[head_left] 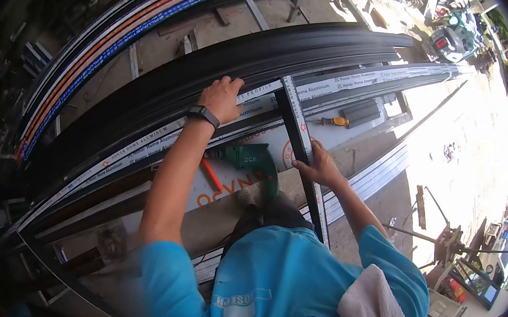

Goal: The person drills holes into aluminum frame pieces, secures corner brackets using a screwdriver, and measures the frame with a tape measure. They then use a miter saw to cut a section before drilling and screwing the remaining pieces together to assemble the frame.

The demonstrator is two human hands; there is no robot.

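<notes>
My left hand [221,104], with a dark band on the wrist, is curled over the edge of a long aluminum profile [164,138] covered in printed white film. My right hand [320,166] is closed around a dark crosswise aluminum profile [294,119] with a printed strip along it. The far end of this crosspiece meets the long profile, just right of my left hand; its near end reaches down beside my shirt. Below the long profile, a green power drill [249,158] lies beyond my legs, beside a red stick-like object [212,175]. A yellow-handled screwdriver [336,122] lies right of the crosspiece.
Black profiles [193,68] run along the far side of the work. Beyond them lie blue-and-orange wrapped lengths [127,35]. More film-covered profiles [369,177] lie at right. A green machine [457,41] stands at far right, and a metal stand [448,243] at lower right.
</notes>
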